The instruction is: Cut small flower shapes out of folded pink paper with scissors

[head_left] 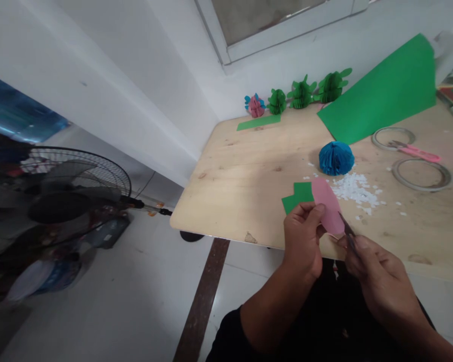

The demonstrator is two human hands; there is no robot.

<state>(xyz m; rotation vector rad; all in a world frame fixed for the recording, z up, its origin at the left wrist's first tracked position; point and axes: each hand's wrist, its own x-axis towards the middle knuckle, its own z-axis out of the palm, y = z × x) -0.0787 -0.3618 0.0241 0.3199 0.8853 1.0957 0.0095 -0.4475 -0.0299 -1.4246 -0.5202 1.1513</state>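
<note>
My left hand (304, 234) pinches a piece of pink paper (327, 203) between thumb and fingers, above the near edge of the table. In my right hand (377, 269) is a pair of dark scissors (348, 229), its blades at the right edge of the pink paper. How far the blades are parted cannot be made out. Green paper pieces (303, 192) lie just beyond my left hand. Farther back sits a blue honeycomb paper ball (336, 158), with a heap of small white paper bits (357, 190) beside it.
Several paper animal figures (302, 94) line the wall, near a green strip (258, 122). A large green sheet (388, 93) leans at the back right. Two tape rolls (422, 175) and pink-handled scissors (419, 151) lie right. A fan (60, 196) stands left of the wooden table (226, 186).
</note>
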